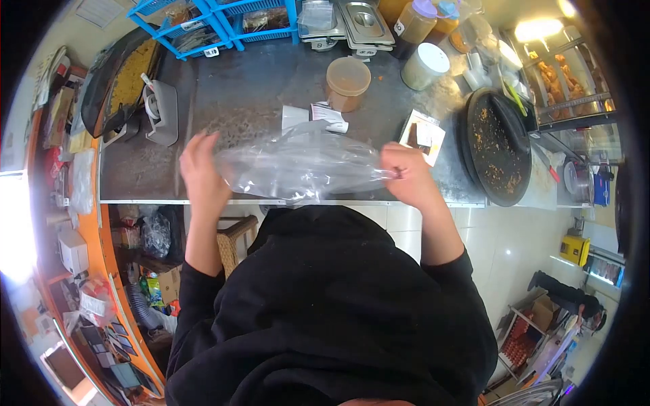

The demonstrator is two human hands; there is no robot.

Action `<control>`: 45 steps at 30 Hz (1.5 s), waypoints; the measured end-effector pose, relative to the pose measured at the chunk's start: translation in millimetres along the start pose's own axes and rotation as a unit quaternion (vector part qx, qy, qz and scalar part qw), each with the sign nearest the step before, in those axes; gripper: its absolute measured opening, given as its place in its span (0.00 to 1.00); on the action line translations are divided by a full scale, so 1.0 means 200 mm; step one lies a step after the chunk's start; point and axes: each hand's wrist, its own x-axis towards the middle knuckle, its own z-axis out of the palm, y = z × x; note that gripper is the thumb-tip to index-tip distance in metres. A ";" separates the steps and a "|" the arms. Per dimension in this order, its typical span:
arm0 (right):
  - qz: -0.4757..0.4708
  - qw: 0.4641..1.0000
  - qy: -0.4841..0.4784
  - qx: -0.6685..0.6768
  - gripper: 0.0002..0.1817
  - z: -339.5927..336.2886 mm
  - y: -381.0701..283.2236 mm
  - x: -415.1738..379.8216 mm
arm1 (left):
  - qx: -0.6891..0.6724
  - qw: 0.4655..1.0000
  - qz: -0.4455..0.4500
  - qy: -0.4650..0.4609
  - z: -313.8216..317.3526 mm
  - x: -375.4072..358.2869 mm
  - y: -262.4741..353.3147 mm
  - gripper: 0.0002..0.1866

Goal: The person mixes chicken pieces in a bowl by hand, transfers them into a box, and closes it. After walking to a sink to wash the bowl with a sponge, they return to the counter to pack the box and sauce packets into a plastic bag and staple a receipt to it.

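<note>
A clear plastic bag (305, 166) stretches sideways between my two hands, above the front edge of the counter. My right hand (409, 177) is closed, its fingers pinching the bag's right end. At the bag's left end is my left hand (201, 174), slightly blurred, with its fingers bent around the film; the exact grip is partly hidden. Behind the bag lie a white paper cup (295, 118) and a printed paper slip (330, 119). A round lidded tub (348, 82) stands farther back. Near my right hand lies a small white card or box (421, 135).
A large round black pan (497, 149) with crumbs occupies the right side. Blue baskets (250, 24), metal lidded trays (365, 27), a white-lidded jar (425, 66) and sauce bottles (414, 27) line the back. A grey holder (161, 115) stands left. Another person (572, 298) is far right.
</note>
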 end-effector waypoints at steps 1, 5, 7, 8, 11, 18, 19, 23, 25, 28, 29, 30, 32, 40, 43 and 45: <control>-0.010 0.998 -0.055 0.013 0.13 0.03 0.00 0.02 | -0.028 0.994 0.106 -0.011 -0.01 0.04 0.11 0.32; 0.009 0.973 -0.215 0.088 0.17 -0.03 -0.04 0.09 | -0.092 0.943 0.033 -0.318 0.17 -0.05 0.11 0.25; 0.069 0.972 -0.184 0.130 0.37 -0.16 0.17 0.08 | -0.193 0.921 -0.143 -0.308 0.21 -0.10 -0.02 0.21; 0.153 0.983 -0.088 0.044 0.48 -0.21 0.23 0.07 | -0.241 0.906 -0.192 -0.291 0.19 -0.10 -0.07 0.18; 0.294 0.860 -0.004 -0.417 0.60 -0.22 0.41 0.00 | -0.369 0.828 -0.353 -0.230 0.16 -0.13 -0.20 0.14; 0.277 0.898 0.021 -0.341 0.59 -0.07 0.59 -0.07 | -0.533 0.661 -0.524 -0.063 0.18 -0.13 -0.30 0.14; 0.283 0.900 -0.003 -0.330 0.55 -0.06 0.56 -0.06 | -0.556 0.643 -0.526 -0.038 0.18 -0.12 -0.28 0.14; 0.205 0.971 -0.066 -0.105 0.51 0.08 0.33 0.08 | -0.552 0.627 -0.549 -0.026 0.23 -0.15 -0.34 0.17; 0.095 0.990 -0.095 -0.037 0.54 0.18 0.11 0.27 | -0.555 0.622 -0.551 -0.041 0.25 -0.16 -0.36 0.15; -0.074 0.991 -0.094 0.059 0.55 0.44 -0.13 0.56 | -0.569 0.625 -0.533 -0.051 0.30 -0.18 -0.39 0.13; -0.051 0.983 -0.119 0.131 0.56 0.55 -0.22 0.63 | -0.573 0.627 -0.526 -0.044 0.31 -0.19 -0.40 0.14; -0.084 0.975 -0.136 0.154 0.57 0.68 -0.25 0.71 | -0.577 0.629 -0.520 -0.037 0.33 -0.21 -0.42 0.14; -0.141 0.971 -0.136 0.138 0.57 0.96 -0.25 0.82 | -0.568 0.662 -0.489 -0.026 0.31 -0.26 -0.47 0.14; -0.068 0.912 -0.220 -0.339 0.51 1.27 -0.06 0.87 | -0.504 0.680 -0.530 -0.045 0.05 -0.24 -0.68 0.10; -0.097 0.900 -0.240 -0.349 0.55 1.32 -0.08 0.93 | -0.301 0.873 -0.382 0.018 0.08 -0.22 -0.77 0.11; -0.094 0.895 -0.259 -0.350 0.57 1.30 -0.14 0.96 | -0.175 0.931 -0.318 0.015 0.06 -0.20 -0.82 0.10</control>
